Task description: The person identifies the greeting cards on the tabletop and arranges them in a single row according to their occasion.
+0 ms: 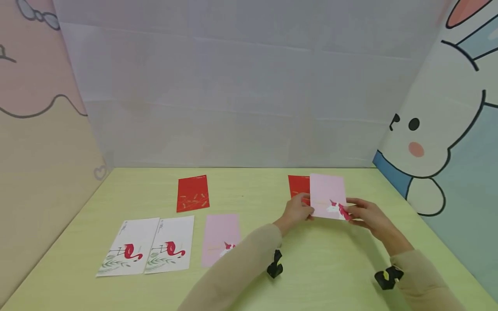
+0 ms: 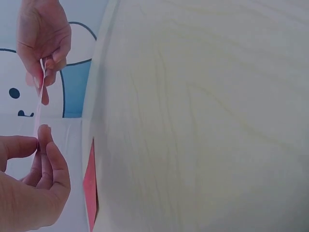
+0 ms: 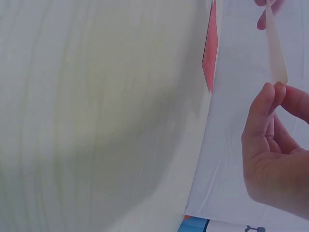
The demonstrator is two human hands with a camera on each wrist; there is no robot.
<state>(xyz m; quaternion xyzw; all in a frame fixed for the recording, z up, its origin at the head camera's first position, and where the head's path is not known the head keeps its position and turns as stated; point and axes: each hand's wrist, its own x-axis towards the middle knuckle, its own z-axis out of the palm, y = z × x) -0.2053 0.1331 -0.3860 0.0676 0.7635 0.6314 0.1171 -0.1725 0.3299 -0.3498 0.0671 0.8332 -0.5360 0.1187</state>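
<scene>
A pink card with a unicorn (image 1: 327,194) is held up above the right part of the table, seen nearly edge-on in both wrist views. My left hand (image 1: 296,212) pinches its lower left edge between thumb and fingers. At the lower right edge my right hand (image 1: 367,217) pinches it too. Behind the card, partly hidden by it and my left hand, a red card (image 1: 298,185) lies on the table. A second pink unicorn card (image 1: 218,233) lies left of my left forearm, its lower right corner covered by the sleeve.
Two white flamingo cards (image 1: 130,246) lie side by side at the left of the table (image 1: 249,190). Another red card (image 1: 193,193) lies behind them, left of centre. A white sheet (image 1: 241,86) hangs along the back, and cartoon-printed panels (image 1: 432,129) stand at both sides.
</scene>
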